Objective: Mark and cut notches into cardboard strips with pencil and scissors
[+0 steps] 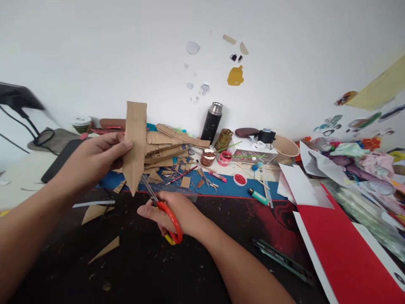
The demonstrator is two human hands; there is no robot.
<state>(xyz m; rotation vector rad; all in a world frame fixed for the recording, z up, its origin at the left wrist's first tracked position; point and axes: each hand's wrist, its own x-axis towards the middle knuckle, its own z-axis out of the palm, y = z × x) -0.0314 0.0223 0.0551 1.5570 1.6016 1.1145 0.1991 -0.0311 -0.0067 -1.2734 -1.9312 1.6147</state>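
Note:
My left hand (106,153) pinches a strip of brown cardboard (135,139) by its left edge and holds it upright. The strip has a square top and narrows to a point at the bottom. Scissors (172,217) with orange and yellow handles are in my right hand (167,211), and their blades point up and left, close to the lower right edge of the strip. Whether the blades touch it I cannot tell. Under my hands, triangular cardboard offcuts (106,249) lie on the black mat (142,270).
Behind the hands are stacked cardboard pieces (167,154) and small scraps on a blue mat (234,185). A black flask (212,120), paint jars (225,158) and brushes stand further back. To the right lie a box cutter (283,259), a green lighter (258,196) and a red sheet (344,253).

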